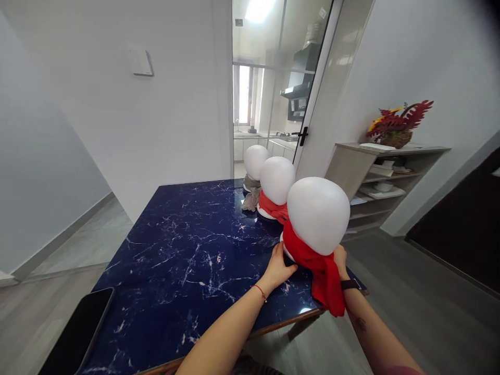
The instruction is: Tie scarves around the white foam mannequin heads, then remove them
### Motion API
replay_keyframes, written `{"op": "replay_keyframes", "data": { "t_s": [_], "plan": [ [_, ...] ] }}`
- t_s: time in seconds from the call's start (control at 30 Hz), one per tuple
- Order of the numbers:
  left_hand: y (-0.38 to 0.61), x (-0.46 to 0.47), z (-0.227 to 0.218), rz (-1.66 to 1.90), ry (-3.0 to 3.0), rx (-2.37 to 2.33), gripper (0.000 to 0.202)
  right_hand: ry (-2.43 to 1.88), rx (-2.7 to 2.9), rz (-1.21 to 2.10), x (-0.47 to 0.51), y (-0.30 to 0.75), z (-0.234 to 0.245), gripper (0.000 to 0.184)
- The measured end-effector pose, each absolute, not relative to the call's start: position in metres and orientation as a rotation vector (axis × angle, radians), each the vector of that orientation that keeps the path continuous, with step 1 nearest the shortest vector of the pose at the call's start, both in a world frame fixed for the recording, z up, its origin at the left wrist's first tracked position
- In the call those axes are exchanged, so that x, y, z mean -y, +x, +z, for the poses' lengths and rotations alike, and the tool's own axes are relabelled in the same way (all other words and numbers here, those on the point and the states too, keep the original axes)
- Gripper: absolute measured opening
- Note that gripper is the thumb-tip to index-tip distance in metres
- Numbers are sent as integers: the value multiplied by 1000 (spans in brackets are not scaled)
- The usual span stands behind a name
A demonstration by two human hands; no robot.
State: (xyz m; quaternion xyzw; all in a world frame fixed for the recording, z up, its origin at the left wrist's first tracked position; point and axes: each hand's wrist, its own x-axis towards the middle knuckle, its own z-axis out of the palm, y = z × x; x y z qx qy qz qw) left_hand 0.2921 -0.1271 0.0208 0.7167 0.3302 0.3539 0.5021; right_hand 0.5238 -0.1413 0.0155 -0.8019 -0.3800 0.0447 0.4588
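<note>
The nearest white mannequin head [318,213] stands at the table's right corner, a red scarf [308,255] wrapped around its neck. One end of the scarf hangs down over the table's front edge. My left hand [278,268] grips the left side of the head's base, thumb apart from the fingers. On the other side, my right hand [340,260] holds the base by the scarf; its fingers are mostly hidden. Behind stand two more white heads: a middle head [277,179] with an orange-red scarf [273,207], and a far head [255,161] with a grey-brown scarf [252,198].
The heads stand in a row along the right side of a dark blue marbled table [187,239]. A black phone [80,330] lies at its left front corner. Beyond are a glass door [269,94] and a shelf unit [390,152] with a flower basket [396,138].
</note>
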Motion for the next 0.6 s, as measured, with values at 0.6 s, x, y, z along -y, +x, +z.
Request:
{"op": "replay_keyframes", "data": {
  "t_s": [0.6],
  "plan": [
    [230, 145, 73, 1100, 1730, -1019, 61, -1593, 899, 242, 148, 431, 20, 31]
  ]
}}
